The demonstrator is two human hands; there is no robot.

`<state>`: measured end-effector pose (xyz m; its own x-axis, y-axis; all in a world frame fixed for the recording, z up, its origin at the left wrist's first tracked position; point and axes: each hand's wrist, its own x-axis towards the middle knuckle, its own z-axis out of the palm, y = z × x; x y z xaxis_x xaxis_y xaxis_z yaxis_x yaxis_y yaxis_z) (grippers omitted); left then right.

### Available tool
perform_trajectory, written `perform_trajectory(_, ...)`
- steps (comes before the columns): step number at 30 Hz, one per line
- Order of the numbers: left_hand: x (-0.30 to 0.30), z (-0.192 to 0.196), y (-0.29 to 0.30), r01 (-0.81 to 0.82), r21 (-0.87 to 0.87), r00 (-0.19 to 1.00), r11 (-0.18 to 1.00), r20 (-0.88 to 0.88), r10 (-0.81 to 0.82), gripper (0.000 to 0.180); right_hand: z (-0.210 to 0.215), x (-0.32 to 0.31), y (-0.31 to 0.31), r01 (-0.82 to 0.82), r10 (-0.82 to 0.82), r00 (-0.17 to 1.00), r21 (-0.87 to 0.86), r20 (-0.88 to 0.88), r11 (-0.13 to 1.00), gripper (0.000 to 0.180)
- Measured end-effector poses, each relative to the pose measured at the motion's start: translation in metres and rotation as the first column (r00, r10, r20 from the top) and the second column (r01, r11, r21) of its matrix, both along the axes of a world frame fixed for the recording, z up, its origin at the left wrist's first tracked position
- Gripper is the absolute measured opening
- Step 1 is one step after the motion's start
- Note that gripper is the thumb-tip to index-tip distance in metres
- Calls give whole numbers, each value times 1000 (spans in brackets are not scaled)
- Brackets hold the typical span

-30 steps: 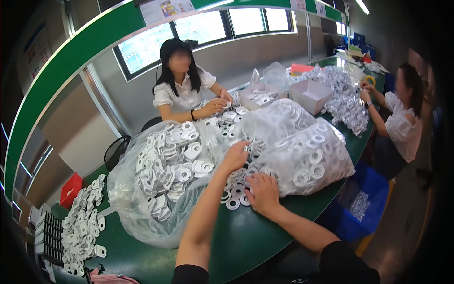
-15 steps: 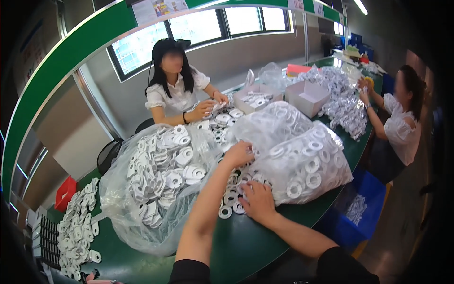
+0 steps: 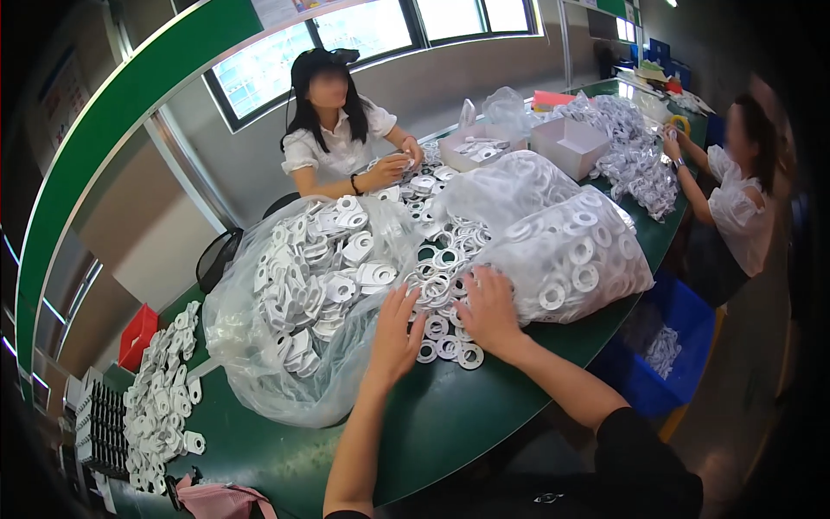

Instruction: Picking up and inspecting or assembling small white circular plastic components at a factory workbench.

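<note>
A pile of flat white rings (image 3: 439, 294) lies on the green table between two clear plastic bags. At its left edge rests my left hand (image 3: 398, 336), fingers stretched out, beside the open bag (image 3: 246, 381). My right hand (image 3: 488, 310) lies over the pile's right side with fingers spread, next to the bag of rings (image 3: 584, 259). Neither hand holds anything that I can see. The open bag is heaped with white tab-shaped pieces (image 3: 316, 268), each with a round hole. Some rings are hidden beneath my fingers.
Across the table (image 3: 415, 450) a person (image 3: 337, 130) handles white pieces; another (image 3: 726, 190) works at the far right. Open boxes (image 3: 571, 147) and wrapped parts (image 3: 618, 143) stand behind the bags. More pieces (image 3: 164, 398), a red bin (image 3: 138, 336) and a pink bag (image 3: 225, 500) lie left. A blue crate (image 3: 666, 346) sits below.
My left hand has drawn back from the far side of the pile to its near left edge. More rings show between the bags. My right hand has shifted slightly, and the view has tilted down.
</note>
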<state>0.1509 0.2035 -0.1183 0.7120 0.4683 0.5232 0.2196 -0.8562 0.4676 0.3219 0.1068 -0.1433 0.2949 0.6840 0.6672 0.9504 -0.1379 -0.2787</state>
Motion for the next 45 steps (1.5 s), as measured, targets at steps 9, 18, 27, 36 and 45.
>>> perform_trajectory(9,-77,23,-4,-413,103,904,905,169,394,38,6,23,26,449,-401,891,-273,215,851,65)
perform_trajectory(18,-128,-22,110,-762,331,626,556,158,764,45,-19,-4,32,141,-135,990,-156,51,978,49)
perform_trajectory(27,-116,-25,103,-834,178,518,522,-70,852,14,13,-5,13,-50,36,977,-62,-209,997,29)
perform_trajectory(36,-97,41,37,-720,173,661,671,466,589,10,29,3,9,-31,71,972,177,-225,984,32)
perform_trajectory(45,-63,8,-44,240,-674,494,698,704,510,31,65,-34,49,-583,562,138,392,-816,711,20)
